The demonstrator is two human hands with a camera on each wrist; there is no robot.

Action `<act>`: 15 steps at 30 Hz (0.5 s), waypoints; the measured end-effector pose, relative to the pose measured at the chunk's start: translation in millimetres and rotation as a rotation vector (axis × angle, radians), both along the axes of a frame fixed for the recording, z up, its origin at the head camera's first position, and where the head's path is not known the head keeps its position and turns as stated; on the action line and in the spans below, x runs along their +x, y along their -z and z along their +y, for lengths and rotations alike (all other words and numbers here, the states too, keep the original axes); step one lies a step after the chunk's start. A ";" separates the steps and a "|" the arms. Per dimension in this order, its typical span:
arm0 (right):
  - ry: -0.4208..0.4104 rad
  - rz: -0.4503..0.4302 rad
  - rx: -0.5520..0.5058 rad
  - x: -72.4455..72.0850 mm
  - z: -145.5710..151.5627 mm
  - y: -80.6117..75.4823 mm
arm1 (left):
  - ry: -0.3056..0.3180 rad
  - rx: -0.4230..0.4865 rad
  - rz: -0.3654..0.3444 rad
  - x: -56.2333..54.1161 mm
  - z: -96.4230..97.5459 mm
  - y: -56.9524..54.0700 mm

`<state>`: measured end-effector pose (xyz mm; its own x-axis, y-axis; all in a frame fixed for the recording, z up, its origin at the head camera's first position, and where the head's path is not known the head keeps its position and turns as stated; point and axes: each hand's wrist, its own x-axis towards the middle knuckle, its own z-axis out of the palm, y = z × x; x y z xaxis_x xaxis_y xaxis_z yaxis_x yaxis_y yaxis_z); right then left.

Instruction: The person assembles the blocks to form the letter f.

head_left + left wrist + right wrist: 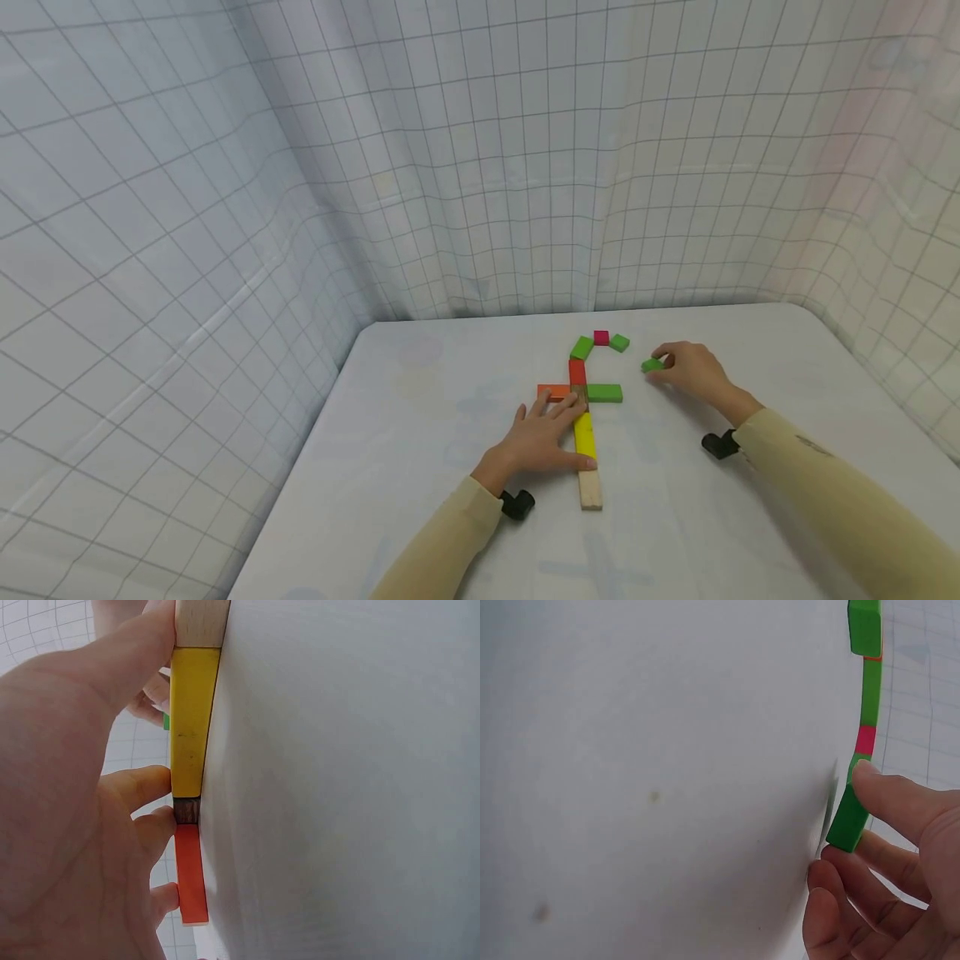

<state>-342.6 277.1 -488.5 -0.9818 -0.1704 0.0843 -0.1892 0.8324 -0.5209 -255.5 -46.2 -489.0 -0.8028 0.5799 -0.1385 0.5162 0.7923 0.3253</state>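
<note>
My right hand (693,373) pinches a small green block (849,819) between thumb and fingers, low over the table and right of the laid-out blocks. Spread fingers of my left hand (538,440) rest on a line of blocks. Its thumb touches where the yellow block (584,435) meets the plain wooden block (590,490); its other fingertips are at the dark brown block (187,811) and the orange block (553,391). A green block (605,392) extends to the right of the brown one. Above stand a red block (577,372) and a tilted green block.
A magenta block (602,337) and a small turned green block (619,342) lie at the top of the curve, left of my right hand. The white table (405,467) is enclosed by grid-patterned curtains (517,167) at the back and both sides.
</note>
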 end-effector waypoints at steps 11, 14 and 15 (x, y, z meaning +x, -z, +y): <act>0.034 0.012 -0.009 -14.6 -12.7 4.2 | -0.004 -0.006 -0.006 -1.0 1.0 0.6; 0.050 0.007 -0.023 -16.9 -15.6 4.4 | -0.002 -0.007 -0.005 -1.3 1.2 1.0; 0.054 0.007 -0.027 -17.5 -16.7 4.2 | -0.002 -0.007 -0.006 -1.3 1.3 0.8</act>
<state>-360.2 260.4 -492.7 -0.9889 -0.1149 0.0946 -0.1480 0.8273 -0.5420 -256.8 -44.9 -489.9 -0.8031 0.5774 -0.1469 0.5129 0.7955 0.3228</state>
